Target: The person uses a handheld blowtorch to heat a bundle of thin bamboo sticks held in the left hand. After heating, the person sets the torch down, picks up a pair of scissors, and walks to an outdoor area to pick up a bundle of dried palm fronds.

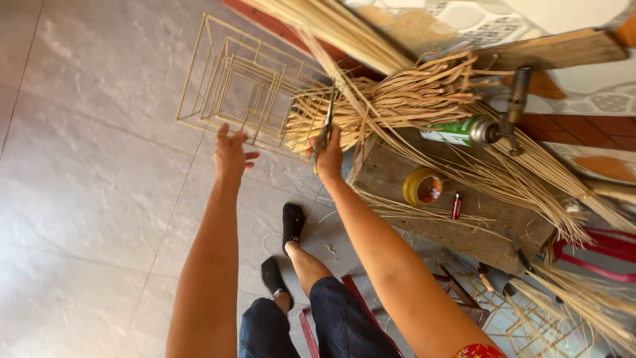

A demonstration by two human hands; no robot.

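From the head camera, a nest of square wire-like frames (pixel 242 86), made of thin pale bamboo sticks, lies on the smooth grey tiled floor (pixel 86 166); smaller frames sit inside the larger ones, and nothing else shows within them. The left hand (pixel 232 154) hovers just beside the frames' near edge, fingers spread wide and holding nothing. The right hand (pixel 328 156) is closed around the handles of a pair of scissors (pixel 324 129), whose blades point up into a tied bundle of flat cane strips (pixel 404 99). That bundle lies across a rough wooden board (pixel 397 179), with longer round canes (pixel 338 26) running off above it. On the board stand a roll of yellow tape (pixel 423 187), a small red lighter (pixel 456 206) and a green gas canister with a metal torch head (pixel 474 130). Loose straw-coloured strips (pixel 530 185) fan out to the right.
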